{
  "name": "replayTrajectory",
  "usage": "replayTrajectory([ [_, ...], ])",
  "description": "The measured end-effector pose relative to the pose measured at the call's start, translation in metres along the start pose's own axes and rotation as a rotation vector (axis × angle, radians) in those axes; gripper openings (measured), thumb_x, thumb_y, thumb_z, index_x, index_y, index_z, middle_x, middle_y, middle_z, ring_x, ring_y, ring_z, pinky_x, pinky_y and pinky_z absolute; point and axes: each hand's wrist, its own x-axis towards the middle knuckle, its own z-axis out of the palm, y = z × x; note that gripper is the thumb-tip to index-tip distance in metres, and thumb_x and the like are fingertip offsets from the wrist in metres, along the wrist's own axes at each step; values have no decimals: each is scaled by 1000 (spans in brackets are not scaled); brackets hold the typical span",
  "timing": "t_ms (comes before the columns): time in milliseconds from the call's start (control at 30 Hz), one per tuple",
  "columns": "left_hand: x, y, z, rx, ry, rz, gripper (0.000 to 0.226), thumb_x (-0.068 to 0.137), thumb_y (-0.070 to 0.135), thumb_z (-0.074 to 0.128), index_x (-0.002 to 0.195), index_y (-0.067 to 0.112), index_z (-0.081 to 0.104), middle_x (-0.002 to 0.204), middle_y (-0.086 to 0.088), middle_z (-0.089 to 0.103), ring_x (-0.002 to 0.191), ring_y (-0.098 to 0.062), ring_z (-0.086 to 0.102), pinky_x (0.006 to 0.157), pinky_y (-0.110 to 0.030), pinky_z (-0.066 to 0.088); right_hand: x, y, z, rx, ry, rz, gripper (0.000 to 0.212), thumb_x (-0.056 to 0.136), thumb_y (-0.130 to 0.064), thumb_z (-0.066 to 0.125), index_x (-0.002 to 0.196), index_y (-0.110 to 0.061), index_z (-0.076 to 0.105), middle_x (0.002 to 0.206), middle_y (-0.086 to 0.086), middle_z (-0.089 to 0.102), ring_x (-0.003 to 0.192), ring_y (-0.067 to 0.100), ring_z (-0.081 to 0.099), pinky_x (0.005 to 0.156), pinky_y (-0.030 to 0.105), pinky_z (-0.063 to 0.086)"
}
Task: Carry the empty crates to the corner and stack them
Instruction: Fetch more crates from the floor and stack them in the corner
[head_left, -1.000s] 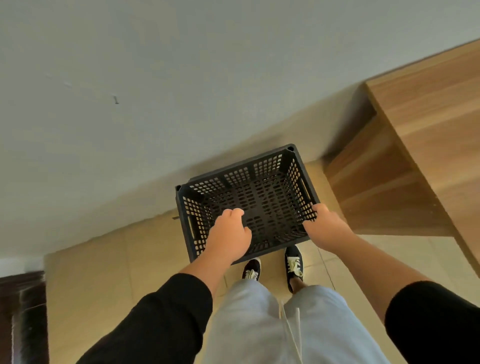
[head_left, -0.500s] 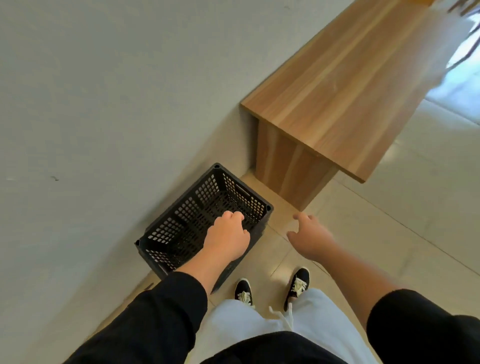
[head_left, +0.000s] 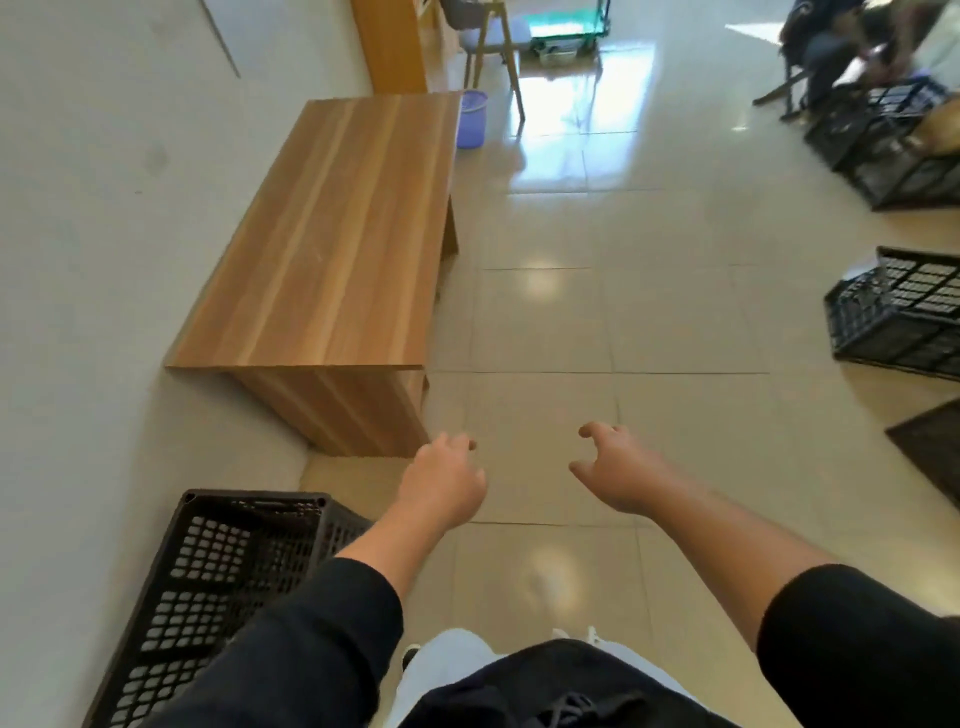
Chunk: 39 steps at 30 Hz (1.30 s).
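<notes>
A black perforated crate (head_left: 218, 577) stands on the floor at the lower left, against the white wall and just before the wooden bench. My left hand (head_left: 441, 483) hovers to the right of the crate, fingers loosely curled, holding nothing. My right hand (head_left: 618, 470) hangs over the bare tiles, fingers relaxed and empty. More black crates lie across the room: one at the right edge (head_left: 898, 317) and a further group at the upper right (head_left: 893, 140). A dark crate corner (head_left: 930, 447) shows at the right edge.
A long wooden bench (head_left: 332, 244) runs along the wall (head_left: 93, 208). A purple bucket (head_left: 471, 119) and a wooden chair (head_left: 493, 47) stand beyond it. A person sits at the top right corner. Glossy tiled floor (head_left: 623, 312) stretches between bench and crates.
Both hands have let go of the crate, which now rests by the wall. My view has swung right, from the corner out to the open room.
</notes>
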Motion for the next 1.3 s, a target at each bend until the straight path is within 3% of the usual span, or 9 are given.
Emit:
replayTrajectory([
  [200, 34, 152, 27, 137, -68, 222, 52, 105, 33, 50, 155, 21, 45, 153, -4, 48, 136, -26, 49, 110, -44, 45, -17, 131, -67, 167, 151, 212, 63, 102, -40, 57, 156, -15, 40, 157, 14, 45, 144, 33, 44, 116, 42, 39],
  [333, 67, 230, 43, 216, -122, 342, 52, 104, 33, 50, 154, 21, 46, 154, -4, 48, 136, -28, 49, 108, -49, 50, -16, 193, -89, 315, 220, 362, 62, 101, -41, 58, 155, -15, 42, 156, 15, 46, 141, 35, 47, 114, 44, 41],
  [467, 111, 305, 57, 303, -185, 471, 50, 104, 32, 49, 152, 21, 47, 154, -4, 48, 140, -29, 45, 111, -49, 43, -9, 246, -117, 430, 269, 509, 62, 99, -40, 58, 154, -17, 43, 155, 17, 46, 139, 38, 49, 113, 46, 42],
  [633, 163, 399, 66, 375, -260, 647, 50, 105, 30, 46, 154, 21, 44, 153, -2, 46, 126, -30, 56, 92, -43, 52, -3, 306, -163, 514, 357, 712, 60, 98, -35, 53, 154, -18, 41, 156, 15, 46, 140, 36, 48, 111, 43, 43],
  [800, 192, 493, 88, 529, -337, 844, 51, 107, 29, 44, 157, 19, 40, 155, -3, 43, 127, -30, 56, 81, -37, 45, -5, 350, -177, 688, 441, 870, 57, 97, -33, 53, 152, -19, 44, 152, 14, 49, 133, 34, 53, 100, 38, 45],
  [967, 195, 575, 135, 650, -427, 984, 51, 106, 30, 46, 157, 19, 41, 156, -5, 45, 134, -30, 51, 94, -42, 53, -28, 405, -167, 912, 547, 972, 51, 97, -28, 57, 146, -15, 51, 118, 5, 54, 100, 26, 56, 79, 33, 42],
  [1067, 187, 626, 171, 722, -445, 1049, 51, 106, 31, 46, 156, 21, 42, 155, -4, 45, 133, -30, 51, 90, -40, 51, -45, 453, -167, 982, 585, 1038, 51, 97, -28, 58, 145, -14, 52, 126, 11, 60, 100, 28, 60, 77, 33, 42],
  [1167, 173, 681, 208, 732, -447, 1092, 52, 105, 29, 48, 155, 20, 43, 154, -5, 46, 133, -31, 50, 101, -44, 50, -59, 510, -175, 1036, 628, 1066, 52, 96, -30, 58, 146, -15, 51, 132, 14, 60, 105, 30, 62, 79, 32, 44],
  [1300, 146, 754, 246, 729, -433, 1087, 52, 104, 29, 50, 155, 20, 44, 151, -6, 48, 131, -31, 52, 102, -45, 51, -86, 590, -202, 1034, 652, 1056, 54, 95, -32, 58, 146, -16, 50, 134, 14, 58, 105, 33, 65, 80, 34, 50],
])
